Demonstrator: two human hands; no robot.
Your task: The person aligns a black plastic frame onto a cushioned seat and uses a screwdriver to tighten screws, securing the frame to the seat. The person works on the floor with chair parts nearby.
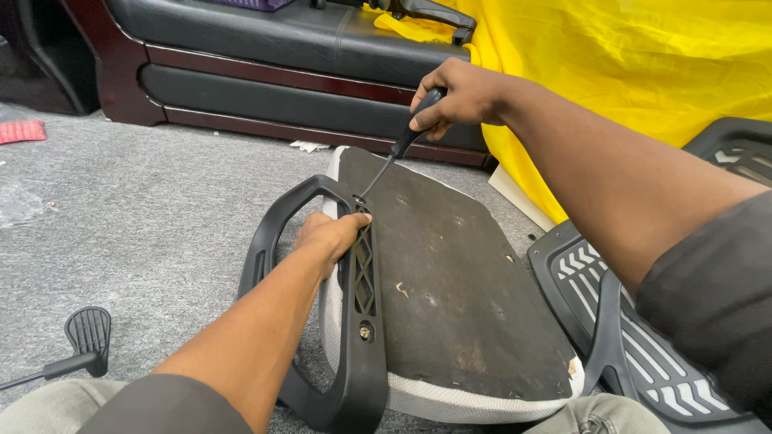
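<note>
Right hand is wrapped tight around the black handle of a screwdriver, fingers fully closed on it. The shaft slants down and to the left from that fist, and its tip meets the top mounting hole of the black plastic armrest. That is the line that matters here: the tool's long axis runs from the raised right hand, down toward the bracket, at a shallow tilt instead of straight on.

Left hand sits right below the tip, fingers curled over the armrest's bracket where it lies against the upturned seat, clamped on the plastic to steady it. It is the nearer hand to the fastening point (the right one stands off by the length of the tool).

The seat lies underside up on the grey carpet floor, dark board facing the camera, pale fabric edge at the rim. A second screw shows lower on the same bracket. To the right rests a mesh chair back; behind it, a yellow sheet and a dark sofa.
</note>
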